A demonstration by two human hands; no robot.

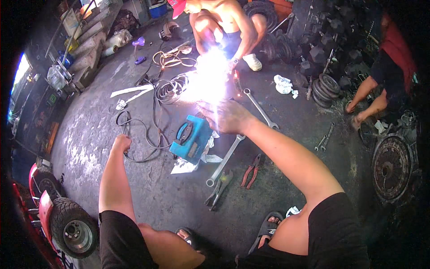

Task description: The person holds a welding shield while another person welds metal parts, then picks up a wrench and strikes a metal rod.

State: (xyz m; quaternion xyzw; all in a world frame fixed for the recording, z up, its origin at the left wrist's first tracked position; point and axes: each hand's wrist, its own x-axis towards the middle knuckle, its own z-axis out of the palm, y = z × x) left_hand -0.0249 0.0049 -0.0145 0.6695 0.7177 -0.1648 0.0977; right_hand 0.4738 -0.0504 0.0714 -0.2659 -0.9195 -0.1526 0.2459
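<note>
My right hand [228, 116] is raised beside a blinding white glare [210, 74], its fingers stretched toward the left and partly washed out by the light. Lower on the left, my left hand [122, 142] is closed around a black cable [128, 120] that loops over the floor. Between my hands stands a blue box [192, 139] with a black handle, on crumpled white paper [184, 167]. A person [224, 22] in a red cap squats behind the glare with both arms reaching toward it; what those hands hold is lost in the light.
Two large wrenches [226, 160] [260, 108], red-handled pliers [251, 171] and grey pliers [218, 190] lie on the dark floor. Coiled cable [172, 89] lies beyond the box. A small tyre [74, 227] stands lower left. Dumbbells [319, 54] and another person [389, 80] are at right.
</note>
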